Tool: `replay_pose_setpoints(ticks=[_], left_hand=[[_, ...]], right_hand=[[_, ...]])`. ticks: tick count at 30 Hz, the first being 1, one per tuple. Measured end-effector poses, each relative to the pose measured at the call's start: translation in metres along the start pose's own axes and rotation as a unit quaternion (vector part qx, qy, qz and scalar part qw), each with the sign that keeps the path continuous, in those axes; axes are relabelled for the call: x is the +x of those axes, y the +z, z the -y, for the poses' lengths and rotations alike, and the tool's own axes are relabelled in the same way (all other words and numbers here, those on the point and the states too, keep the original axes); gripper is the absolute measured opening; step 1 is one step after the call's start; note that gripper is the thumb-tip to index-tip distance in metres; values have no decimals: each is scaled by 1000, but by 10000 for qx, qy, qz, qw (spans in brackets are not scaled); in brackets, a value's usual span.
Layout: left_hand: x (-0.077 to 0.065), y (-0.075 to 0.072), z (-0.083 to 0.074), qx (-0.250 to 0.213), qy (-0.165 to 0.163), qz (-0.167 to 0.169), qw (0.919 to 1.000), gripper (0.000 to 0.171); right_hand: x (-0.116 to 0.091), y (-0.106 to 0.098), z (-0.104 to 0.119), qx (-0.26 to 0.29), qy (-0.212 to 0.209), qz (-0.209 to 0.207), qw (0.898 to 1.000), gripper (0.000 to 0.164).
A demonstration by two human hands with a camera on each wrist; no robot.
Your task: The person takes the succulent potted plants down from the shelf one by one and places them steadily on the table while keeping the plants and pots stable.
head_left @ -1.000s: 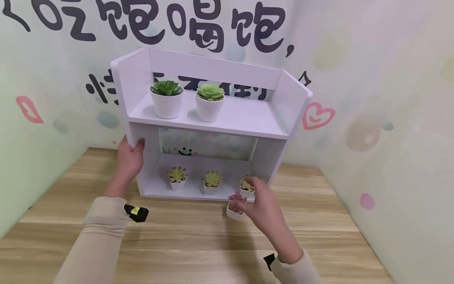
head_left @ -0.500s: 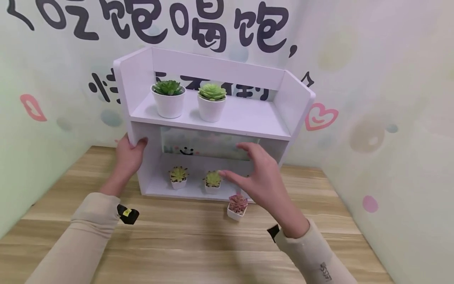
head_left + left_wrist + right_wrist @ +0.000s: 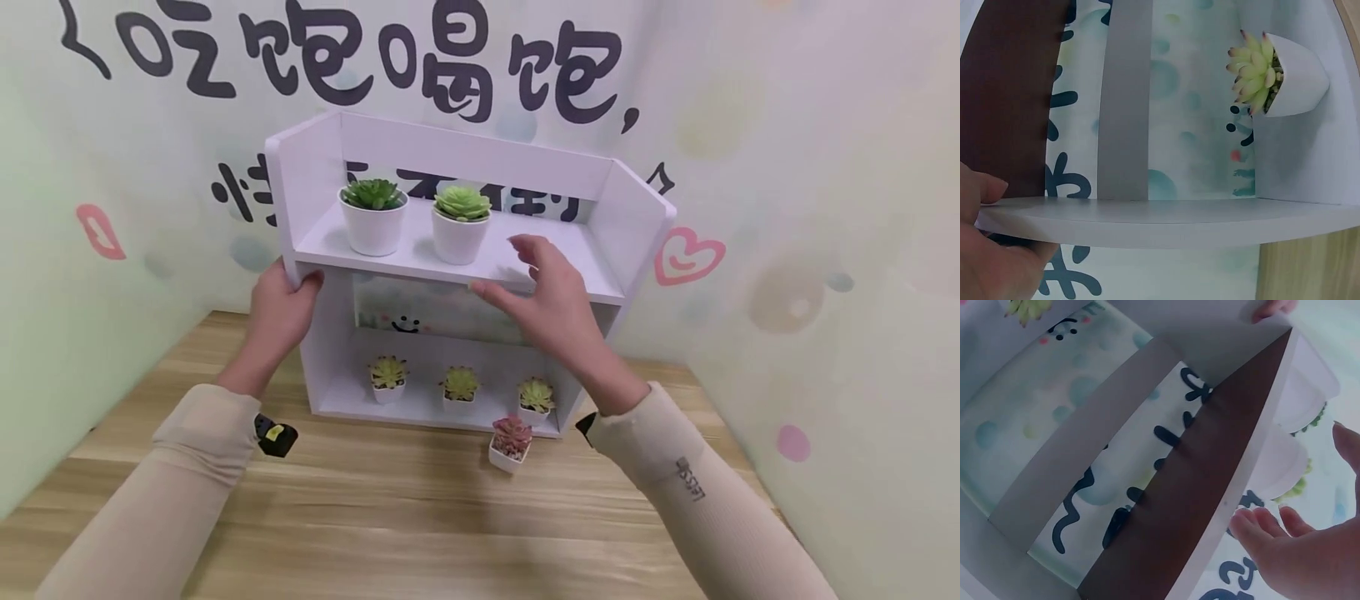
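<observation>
A white two-tier shelf [image 3: 487, 158] stands on the table. My left hand [image 3: 282, 308] grips its left side panel, the thumb on the inner face and the fingers outside, as the left wrist view shows. My right hand [image 3: 553, 304] is in front of the upper board's edge, thumb and fingers spread apart and holding nothing. Left of it on the upper board sit a dark green succulent [image 3: 373, 217] and a light green succulent [image 3: 461, 225], both in round white pots. Below, three small yellow-green potted succulents [image 3: 388, 379] line the lower board.
A pink succulent [image 3: 511, 442] in a square white pot stands on the wooden table [image 3: 390, 517] before the shelf's lower right corner. Behind the shelf is a wall [image 3: 720, 142] with printed characters. Black wrist devices [image 3: 275, 436] show at the cuffs.
My right hand has moved up from the lower right succulent and the pink one to the upper board's front edge. The left hand keeps its hold on the side panel.
</observation>
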State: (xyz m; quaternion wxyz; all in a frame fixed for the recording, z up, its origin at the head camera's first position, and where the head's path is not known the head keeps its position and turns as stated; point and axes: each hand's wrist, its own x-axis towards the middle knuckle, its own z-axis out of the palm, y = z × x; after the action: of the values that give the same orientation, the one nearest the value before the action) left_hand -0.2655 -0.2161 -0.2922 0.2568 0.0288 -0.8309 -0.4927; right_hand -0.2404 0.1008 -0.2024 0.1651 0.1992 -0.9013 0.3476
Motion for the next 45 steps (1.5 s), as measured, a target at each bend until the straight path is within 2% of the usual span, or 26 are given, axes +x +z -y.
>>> replay_pose_setpoints(ticks=[7, 12, 17, 21, 27, 32, 35, 41, 45], left_hand=[[13, 8, -11, -289, 202, -464, 9983, 36], [19, 10, -16, -521, 15, -677, 9963, 35], [20, 9, -14, -615, -105, -757, 9952, 37], [20, 11, -10, -667, 65, -754, 9949, 36], [18, 16, -7, -690, 398, -929, 9925, 33], [14, 18, -3, -635, 460, -898, 9929, 33], [12, 20, 0, -574, 370, -910, 9935, 33], [14, 18, -2, -543, 401, -1087, 9918, 31], [15, 18, -4, -587, 422, -1085, 9915, 31]], right_hand=[[23, -2, 1, 253, 690, 352, 9967, 85], [35, 1, 5, 582, 935, 551, 9924, 92], [46, 7, 12, 936, 1069, 724, 9872, 97], [53, 10, 15, 1069, 1145, 772, 9846, 97], [61, 16, 16, 1297, 1169, 708, 9821, 100], [67, 23, 13, 1696, 1175, 640, 9764, 100], [70, 27, 11, 1861, 1208, 607, 9732, 100], [78, 32, 11, 1782, 939, 472, 9784, 91], [79, 30, 9, 1638, 868, 555, 9811, 86]])
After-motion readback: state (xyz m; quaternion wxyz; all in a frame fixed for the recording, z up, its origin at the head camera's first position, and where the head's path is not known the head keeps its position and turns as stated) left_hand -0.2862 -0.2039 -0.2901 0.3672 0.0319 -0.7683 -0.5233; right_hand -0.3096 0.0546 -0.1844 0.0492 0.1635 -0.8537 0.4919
